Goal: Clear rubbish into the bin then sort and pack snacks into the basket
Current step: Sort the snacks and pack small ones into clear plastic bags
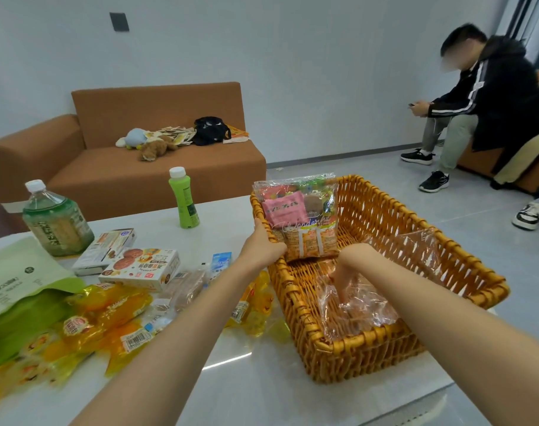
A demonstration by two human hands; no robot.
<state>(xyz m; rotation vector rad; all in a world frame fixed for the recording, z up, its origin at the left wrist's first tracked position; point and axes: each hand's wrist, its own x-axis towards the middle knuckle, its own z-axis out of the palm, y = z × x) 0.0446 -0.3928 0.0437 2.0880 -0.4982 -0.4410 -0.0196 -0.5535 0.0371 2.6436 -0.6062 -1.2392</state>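
Inside the woven orange wicker basket (369,358), the right hand (345,279) reaches fingers-down into a crinkled clear plastic packet (357,309) on its floor (through the film I cannot tell whether it pinches or only presses). The left hand (263,245) curls over the basket's left rim, beside the upright clear bag of mixed snacks (299,216) at its far end. Packing seems under way; next, the yellow-wrapped snacks (108,312) left of the basket likely need gathering.

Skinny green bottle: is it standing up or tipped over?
Standing up. The skinny green bottle sits on the table, white cap on top.
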